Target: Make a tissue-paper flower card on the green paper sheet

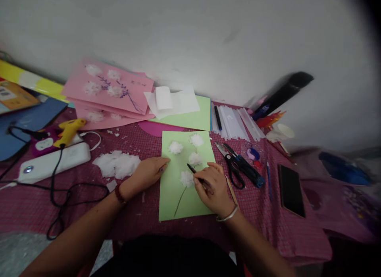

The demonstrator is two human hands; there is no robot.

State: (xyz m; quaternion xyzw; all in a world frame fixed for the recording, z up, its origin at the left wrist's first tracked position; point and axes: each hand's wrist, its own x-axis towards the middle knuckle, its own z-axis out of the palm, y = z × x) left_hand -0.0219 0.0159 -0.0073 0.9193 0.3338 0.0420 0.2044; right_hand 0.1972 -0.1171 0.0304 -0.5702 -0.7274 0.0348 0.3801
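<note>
A light green card (172,189) lies on the red checked cloth in front of me, with several white cotton puffs (176,147) stuck on it and a drawn stem. My right hand (212,188) is closed round a dark pen (193,170), its tip by the cotton puffs in the middle of the card. My left hand (150,172) rests flat on the card's left edge, fingers stretched out, holding nothing.
A heap of loose cotton (116,164) lies left of the card. A yellow glue gun (69,131), a white power strip (53,162) and black cables are further left. Pink cards (110,88) sit behind; scissors (232,166), pens and a black phone (291,190) lie right.
</note>
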